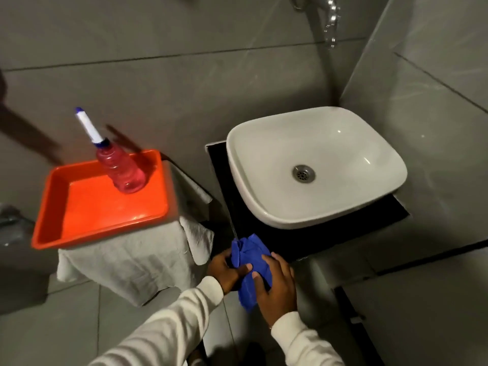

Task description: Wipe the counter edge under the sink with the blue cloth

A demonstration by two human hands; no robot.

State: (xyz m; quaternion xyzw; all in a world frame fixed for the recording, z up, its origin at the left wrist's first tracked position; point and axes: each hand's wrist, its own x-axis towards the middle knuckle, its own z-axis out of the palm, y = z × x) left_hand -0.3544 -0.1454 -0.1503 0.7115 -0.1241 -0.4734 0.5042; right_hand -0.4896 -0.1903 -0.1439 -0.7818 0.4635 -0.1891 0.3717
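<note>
A crumpled blue cloth (pixel 250 260) is held between both hands just in front of the black counter's (pixel 303 240) front left corner. My left hand (pixel 227 270) grips its left side, thumb pressed onto the fabric. My right hand (pixel 277 286) lies over its right side with fingers spread on it. The cloth's upper end touches or nearly touches the counter edge. A white basin (pixel 317 165) with a metal drain (pixel 303 173) sits on the counter, overhanging its front.
To the left, an orange tray (pixel 155 207) rests on a stand draped in white cloth (pixel 132 260); a pink spray bottle (pixel 121 167) stands in it. A chrome tap (pixel 330 17) hangs on the grey tiled wall. A side wall closes the right.
</note>
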